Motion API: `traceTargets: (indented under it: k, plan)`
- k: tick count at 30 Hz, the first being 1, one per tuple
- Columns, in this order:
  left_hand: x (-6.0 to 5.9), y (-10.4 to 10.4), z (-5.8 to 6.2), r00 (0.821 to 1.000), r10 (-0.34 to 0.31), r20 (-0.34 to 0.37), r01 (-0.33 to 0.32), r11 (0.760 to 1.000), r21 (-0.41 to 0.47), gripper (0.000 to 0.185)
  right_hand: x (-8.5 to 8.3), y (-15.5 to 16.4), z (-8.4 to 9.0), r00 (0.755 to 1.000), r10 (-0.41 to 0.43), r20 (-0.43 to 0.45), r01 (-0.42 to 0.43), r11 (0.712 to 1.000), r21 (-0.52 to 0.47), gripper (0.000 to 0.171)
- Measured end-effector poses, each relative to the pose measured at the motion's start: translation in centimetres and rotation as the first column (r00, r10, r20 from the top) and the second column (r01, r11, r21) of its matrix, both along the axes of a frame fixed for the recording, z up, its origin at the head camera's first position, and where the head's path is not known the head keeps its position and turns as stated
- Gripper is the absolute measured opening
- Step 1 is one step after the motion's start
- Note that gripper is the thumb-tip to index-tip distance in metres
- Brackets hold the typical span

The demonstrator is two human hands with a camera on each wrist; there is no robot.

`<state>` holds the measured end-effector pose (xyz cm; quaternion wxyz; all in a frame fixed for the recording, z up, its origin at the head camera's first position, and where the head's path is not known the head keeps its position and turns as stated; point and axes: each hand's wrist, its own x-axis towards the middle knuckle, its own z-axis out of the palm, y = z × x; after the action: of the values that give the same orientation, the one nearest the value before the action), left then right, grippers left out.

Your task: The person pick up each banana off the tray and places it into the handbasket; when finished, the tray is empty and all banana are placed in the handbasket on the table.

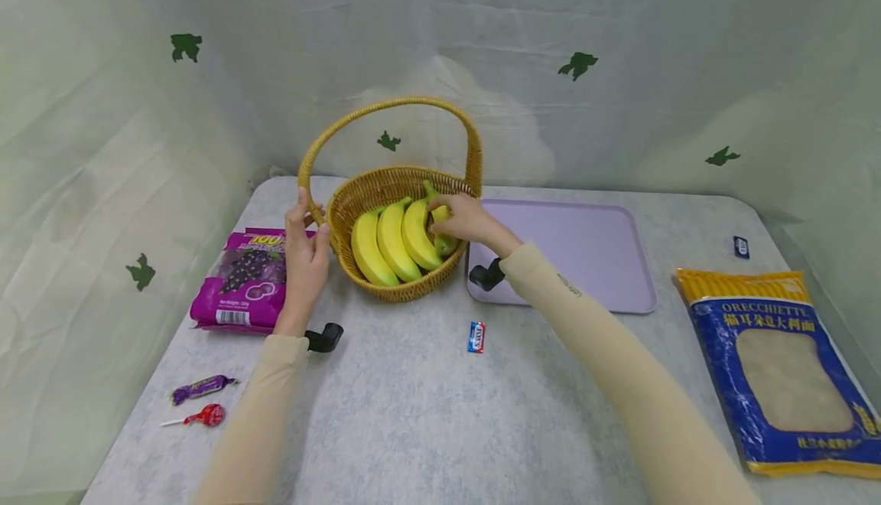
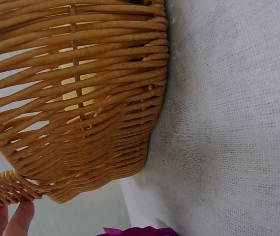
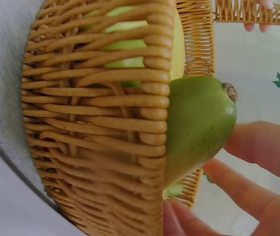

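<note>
Two wrapped sweets far out at eight o'clock on the worktop (image 1: 413, 428): a purple candy (image 1: 199, 389) and a red lollipop (image 1: 206, 415). Just above them, at nine o'clock, a magenta grape-candy bag (image 1: 244, 279) lying flat. Next, left grip (image 1: 303, 252) clasped round the foot of the handle of the basket (image 1: 385, 184), fingertips showing over the weave in the left wrist view. At the centre, toward twelve o'clock, a bunch of bananas (image 1: 392, 241) lying inside that basket, bodies yellow, stalk end green. Right grip (image 1: 464, 218) reaching in over the rim from three o'clock and grasping that green end, fingers and thumb close about it in the right wrist view. Below, near six o'clock, a small blue-and-red sweet (image 1: 476, 337). Touching the basket on its three o'clock side, a lilac tray (image 1: 585, 252); far out at four o'clock, a blue pasta bag (image 1: 778, 367). By the look of it, early days: fruit seized but not yet clear of the rim, both grips engaged.
</note>
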<state>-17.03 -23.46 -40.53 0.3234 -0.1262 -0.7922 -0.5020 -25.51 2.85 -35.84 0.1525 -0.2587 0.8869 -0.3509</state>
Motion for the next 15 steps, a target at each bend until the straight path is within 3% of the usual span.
traceTargets:
  k: [7, 12, 15]
  plan:
    - [0.0, 0.0, 0.2, 1.0, 0.014, -0.017, -0.014, 1.0, -0.004, 0.06, 1.2, 3.5, -0.7, 0.995, -0.094, 0.03, 0.098, 0.961, -0.257, 0.042]
    - [0.1, -0.3, 0.5, 0.999, 0.034, 0.004, -0.034, 0.999, 0.001, 0.059, 2.2, 7.4, -1.1, 0.987, -0.147, 0.063, 0.159, 0.93, -0.332, 0.042]
    - [0.8, -0.4, 0.7, 0.996, 0.057, 0.062, -0.057, 0.998, 0.003, 0.062, 2.8, 9.8, -1.6, 0.984, -0.168, 0.065, 0.18, 0.927, -0.331, 0.043]
